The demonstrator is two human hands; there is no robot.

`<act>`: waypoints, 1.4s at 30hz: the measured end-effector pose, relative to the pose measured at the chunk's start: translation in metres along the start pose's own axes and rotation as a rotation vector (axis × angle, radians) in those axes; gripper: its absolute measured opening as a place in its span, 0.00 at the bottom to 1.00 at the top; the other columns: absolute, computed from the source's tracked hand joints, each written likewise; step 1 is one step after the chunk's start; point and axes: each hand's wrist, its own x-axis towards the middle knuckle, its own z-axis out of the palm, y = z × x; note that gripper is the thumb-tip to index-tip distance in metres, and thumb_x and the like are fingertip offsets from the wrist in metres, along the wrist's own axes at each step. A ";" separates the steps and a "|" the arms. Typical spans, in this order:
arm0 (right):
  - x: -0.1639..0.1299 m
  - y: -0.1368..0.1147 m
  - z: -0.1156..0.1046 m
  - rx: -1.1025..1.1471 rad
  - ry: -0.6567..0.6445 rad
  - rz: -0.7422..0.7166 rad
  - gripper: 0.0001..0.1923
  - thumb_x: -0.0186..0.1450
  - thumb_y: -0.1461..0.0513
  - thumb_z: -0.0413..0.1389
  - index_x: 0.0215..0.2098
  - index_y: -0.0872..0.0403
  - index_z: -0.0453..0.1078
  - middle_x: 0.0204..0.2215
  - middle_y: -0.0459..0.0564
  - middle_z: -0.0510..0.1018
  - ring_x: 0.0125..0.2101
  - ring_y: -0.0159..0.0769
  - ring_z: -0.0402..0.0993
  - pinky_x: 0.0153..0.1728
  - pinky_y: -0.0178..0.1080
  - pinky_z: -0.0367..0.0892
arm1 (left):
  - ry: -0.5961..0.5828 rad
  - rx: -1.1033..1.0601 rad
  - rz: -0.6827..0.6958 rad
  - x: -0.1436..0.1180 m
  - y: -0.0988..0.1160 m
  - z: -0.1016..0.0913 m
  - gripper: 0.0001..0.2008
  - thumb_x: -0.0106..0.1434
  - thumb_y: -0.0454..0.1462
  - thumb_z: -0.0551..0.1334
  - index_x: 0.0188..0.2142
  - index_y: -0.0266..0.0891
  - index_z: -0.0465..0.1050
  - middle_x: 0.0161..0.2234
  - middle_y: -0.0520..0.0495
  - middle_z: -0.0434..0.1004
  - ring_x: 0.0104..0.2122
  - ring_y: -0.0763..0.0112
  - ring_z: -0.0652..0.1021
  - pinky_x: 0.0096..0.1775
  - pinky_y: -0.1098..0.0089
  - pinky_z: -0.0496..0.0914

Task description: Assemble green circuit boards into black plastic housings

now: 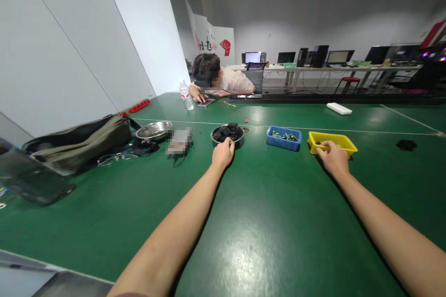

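Note:
My left hand [223, 154] is closed at the near rim of a round metal bowl [213, 141], which is heaped with black plastic-looking parts [228, 132]. Over at the right, my right hand [332, 157] pinches the near wall of a yellow plastic bin [339, 141], thumb outside and fingers over the edge. A small dark piece shows by those fingertips; whether it is held or lies in the bin I cannot make out. Between my hands stands a blue bin [284, 143] with small green and silvery parts in it, touched by neither hand.
A green table [244, 218] carries everything. Leftward are an olive bag [83, 143], glasses [116, 157], a metal dish [154, 130] and a blurred box [179, 142]. A water bottle [186, 95] stands near a person [237, 81] opposite. A white block [339, 108] lies back right.

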 end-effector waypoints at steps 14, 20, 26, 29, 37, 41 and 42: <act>-0.025 -0.077 0.041 0.137 -0.125 -0.314 0.21 0.65 0.59 0.57 0.56 0.53 0.72 0.42 0.56 0.79 0.39 0.45 0.77 0.46 0.46 0.71 | -0.009 -0.126 0.109 0.006 -0.001 0.003 0.12 0.73 0.41 0.54 0.47 0.41 0.73 0.41 0.40 0.84 0.45 0.54 0.82 0.48 0.63 0.72; -0.024 -0.075 0.044 0.191 -0.126 -0.321 0.22 0.63 0.60 0.57 0.56 0.52 0.71 0.41 0.54 0.79 0.37 0.42 0.77 0.45 0.45 0.72 | 0.003 -0.161 0.108 0.007 -0.003 0.005 0.13 0.72 0.41 0.55 0.51 0.41 0.72 0.44 0.40 0.84 0.46 0.56 0.82 0.49 0.64 0.73; -0.024 -0.048 0.024 0.154 -0.072 -0.190 0.27 0.63 0.61 0.54 0.60 0.56 0.67 0.31 0.50 0.80 0.33 0.42 0.76 0.44 0.45 0.71 | 0.023 -0.175 0.098 0.007 -0.004 0.005 0.14 0.71 0.40 0.56 0.53 0.42 0.74 0.46 0.41 0.84 0.48 0.54 0.82 0.51 0.62 0.72; -0.017 -0.031 0.012 0.108 -0.051 -0.105 0.26 0.62 0.62 0.54 0.58 0.58 0.70 0.30 0.52 0.81 0.34 0.45 0.77 0.44 0.46 0.71 | 0.039 -0.189 0.097 0.009 -0.005 0.005 0.14 0.71 0.39 0.56 0.51 0.40 0.75 0.49 0.39 0.83 0.50 0.54 0.81 0.54 0.61 0.71; -0.002 -0.012 -0.003 0.096 -0.040 -0.062 0.25 0.59 0.62 0.55 0.55 0.57 0.72 0.37 0.56 0.82 0.40 0.48 0.78 0.49 0.48 0.70 | 0.108 -0.255 0.020 0.011 -0.007 0.003 0.15 0.70 0.38 0.56 0.53 0.37 0.73 0.52 0.36 0.80 0.54 0.54 0.79 0.58 0.60 0.69; -0.011 -0.016 -0.002 0.101 -0.024 -0.073 0.29 0.59 0.62 0.55 0.59 0.58 0.69 0.40 0.57 0.81 0.42 0.48 0.78 0.50 0.49 0.70 | 0.141 -0.313 -0.069 0.011 -0.009 0.001 0.19 0.69 0.37 0.55 0.58 0.37 0.67 0.49 0.37 0.82 0.51 0.55 0.81 0.54 0.60 0.71; -0.015 -0.018 -0.001 0.105 -0.032 -0.087 0.29 0.59 0.62 0.54 0.58 0.58 0.69 0.39 0.57 0.81 0.41 0.48 0.77 0.50 0.49 0.70 | 0.148 -0.328 -0.096 0.012 -0.010 0.001 0.19 0.68 0.36 0.55 0.58 0.38 0.65 0.48 0.38 0.82 0.50 0.56 0.81 0.53 0.60 0.72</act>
